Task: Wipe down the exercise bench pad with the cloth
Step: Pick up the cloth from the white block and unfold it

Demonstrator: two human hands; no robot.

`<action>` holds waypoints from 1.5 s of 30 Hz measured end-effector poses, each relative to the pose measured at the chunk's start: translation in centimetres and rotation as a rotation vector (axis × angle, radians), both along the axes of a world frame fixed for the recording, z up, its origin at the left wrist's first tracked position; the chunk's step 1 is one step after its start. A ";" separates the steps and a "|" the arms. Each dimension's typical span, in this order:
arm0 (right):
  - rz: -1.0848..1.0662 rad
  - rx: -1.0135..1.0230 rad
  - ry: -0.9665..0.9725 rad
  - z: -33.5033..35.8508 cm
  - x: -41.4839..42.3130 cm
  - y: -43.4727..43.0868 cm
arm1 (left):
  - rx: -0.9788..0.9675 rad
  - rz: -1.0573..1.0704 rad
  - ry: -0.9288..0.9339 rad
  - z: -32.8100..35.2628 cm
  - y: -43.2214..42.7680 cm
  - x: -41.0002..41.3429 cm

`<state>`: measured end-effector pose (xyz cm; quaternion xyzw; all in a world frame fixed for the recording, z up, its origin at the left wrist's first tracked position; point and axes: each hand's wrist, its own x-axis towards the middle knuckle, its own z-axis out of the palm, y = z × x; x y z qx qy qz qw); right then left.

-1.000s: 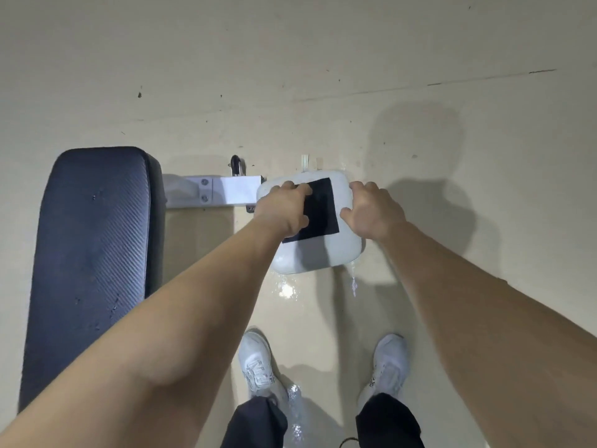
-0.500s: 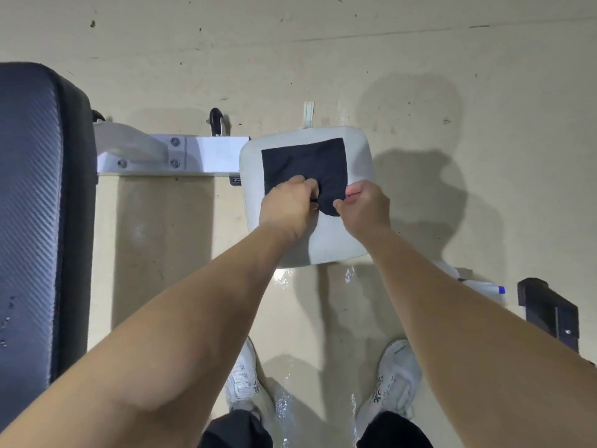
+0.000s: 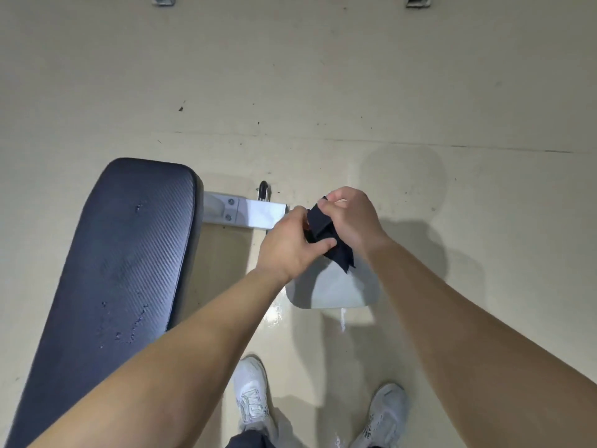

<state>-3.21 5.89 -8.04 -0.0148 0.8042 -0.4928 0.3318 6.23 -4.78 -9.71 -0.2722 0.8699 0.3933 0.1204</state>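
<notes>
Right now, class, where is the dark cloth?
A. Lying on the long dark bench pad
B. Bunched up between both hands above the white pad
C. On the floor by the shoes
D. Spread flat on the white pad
B: the dark cloth is gathered between the left hand and right hand, above the white pad.

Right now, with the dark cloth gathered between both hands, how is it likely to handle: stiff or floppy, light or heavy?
Likely floppy: the cloth bunches between the left hand and right hand, and a loose corner hangs toward the white pad. Probably light, since fingertips alone pinch it. It seems unlikely to slip.
</notes>
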 end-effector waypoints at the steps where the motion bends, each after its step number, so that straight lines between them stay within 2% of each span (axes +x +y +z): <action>1: 0.018 -0.009 0.042 2.2 -0.3 -1.2 | -0.006 0.044 0.028 1.7 -1.1 0.1; 8: 0.024 -0.098 0.068 14.1 0.3 -9.2 | 0.116 0.189 0.200 13.1 -9.2 2.6; 14: 0.182 -0.378 -0.225 22.9 3.2 -17.4 | 0.325 0.291 0.362 23.3 -17.7 5.0; 19: 0.278 -0.444 -0.361 25.9 5.5 -23.6 | 0.457 0.334 0.351 27.3 -25.3 8.4; 21: 0.346 -0.344 -0.283 26.0 6.6 -26.2 | 0.488 0.319 0.354 27.9 -28.0 10.0; 24: 0.529 -0.094 0.039 24.9 7.9 -30.3 | 0.498 0.304 0.315 28.5 -30.9 11.3; 27: 0.664 -0.066 0.177 23.0 8.3 -34.6 | 0.390 0.305 0.283 28.3 -33.3 11.7; 32: 0.621 -0.046 0.379 21.0 6.3 -39.7 | 0.135 0.375 0.233 26.3 -38.2 12.4; 36: 0.491 -0.126 0.605 21.1 4.9 -41.6 | -0.273 0.290 0.087 24.3 -41.0 12.7; 40: 0.610 -0.206 0.906 20.1 5.9 -41.2 | -0.731 0.373 0.071 21.8 -41.5 14.2; 42: 0.654 -0.191 1.024 17.8 6.3 -39.3 | -0.830 0.403 0.021 19.8 -40.7 15.6; 45: 0.782 -0.024 1.086 10.8 6.4 -35.5 | -0.838 0.309 -0.144 13.9 -38.2 18.2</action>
